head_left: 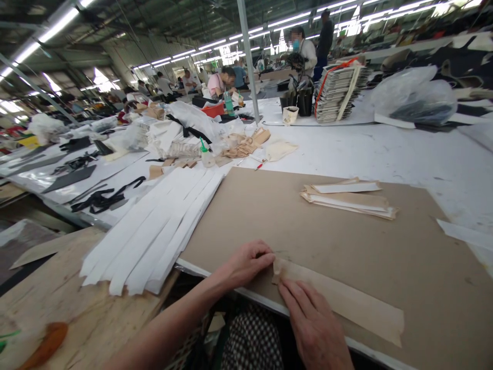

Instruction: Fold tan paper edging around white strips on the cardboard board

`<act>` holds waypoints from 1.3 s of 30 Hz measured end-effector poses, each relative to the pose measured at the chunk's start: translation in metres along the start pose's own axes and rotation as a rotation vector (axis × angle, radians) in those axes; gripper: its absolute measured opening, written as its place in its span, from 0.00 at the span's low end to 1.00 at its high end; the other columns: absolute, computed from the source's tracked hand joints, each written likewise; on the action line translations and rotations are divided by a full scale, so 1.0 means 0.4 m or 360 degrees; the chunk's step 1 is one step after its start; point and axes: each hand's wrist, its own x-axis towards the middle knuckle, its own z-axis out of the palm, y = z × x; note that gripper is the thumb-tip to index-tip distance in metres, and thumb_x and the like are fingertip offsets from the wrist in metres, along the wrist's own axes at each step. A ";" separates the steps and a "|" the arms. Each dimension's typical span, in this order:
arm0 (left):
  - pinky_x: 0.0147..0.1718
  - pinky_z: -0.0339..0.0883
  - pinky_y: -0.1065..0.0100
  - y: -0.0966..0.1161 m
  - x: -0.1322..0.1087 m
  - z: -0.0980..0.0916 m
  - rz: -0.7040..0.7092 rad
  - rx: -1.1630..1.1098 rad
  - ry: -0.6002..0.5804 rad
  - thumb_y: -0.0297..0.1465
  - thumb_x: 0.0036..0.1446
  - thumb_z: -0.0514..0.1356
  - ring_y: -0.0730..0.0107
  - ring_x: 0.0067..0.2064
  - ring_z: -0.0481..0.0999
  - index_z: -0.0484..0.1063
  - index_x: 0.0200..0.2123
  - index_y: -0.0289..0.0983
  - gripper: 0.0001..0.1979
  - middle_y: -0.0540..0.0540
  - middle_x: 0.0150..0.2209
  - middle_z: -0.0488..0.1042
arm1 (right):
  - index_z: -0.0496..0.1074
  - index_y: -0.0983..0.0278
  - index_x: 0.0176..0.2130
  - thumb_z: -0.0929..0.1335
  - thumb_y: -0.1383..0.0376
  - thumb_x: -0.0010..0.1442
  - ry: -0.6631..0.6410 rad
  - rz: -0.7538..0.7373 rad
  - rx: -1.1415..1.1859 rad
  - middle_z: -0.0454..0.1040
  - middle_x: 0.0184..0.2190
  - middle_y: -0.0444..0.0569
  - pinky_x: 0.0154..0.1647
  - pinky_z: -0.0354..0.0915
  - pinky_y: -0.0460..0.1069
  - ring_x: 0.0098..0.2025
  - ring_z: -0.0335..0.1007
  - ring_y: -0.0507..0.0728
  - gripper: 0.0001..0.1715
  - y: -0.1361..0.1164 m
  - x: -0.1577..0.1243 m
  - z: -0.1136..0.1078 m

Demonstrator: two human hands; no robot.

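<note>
A long tan strip (346, 300) lies on a brown cardboard sheet (346, 246) near the table's front edge. My left hand (248, 262) pinches the strip's folded left end with curled fingers. Just to its right, my right hand (314, 324) lies flat on the strip, with the fingers stretched out and pressing it down. Further back on the cardboard rests a small stack of similar tan and white strips (348, 198).
A fan of long white strips (154, 231) lies left of the cardboard. Black straps (102, 198), a small glue bottle (206, 154), tan pieces (246, 144), a tied bundle (337, 92) and plastic bags (414, 97) lie further back. Other people work at distant tables.
</note>
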 end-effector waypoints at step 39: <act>0.30 0.66 0.70 -0.009 0.050 -0.062 0.0018 -0.0140 0.0177 0.35 0.64 0.50 0.71 0.31 0.71 0.70 0.47 0.35 0.14 0.46 0.34 0.73 | 0.70 0.63 0.55 0.61 0.71 0.62 -0.0139 -0.0014 -0.0060 0.75 0.48 0.50 0.49 0.57 0.59 0.46 0.64 0.62 0.24 -0.016 0.053 -0.038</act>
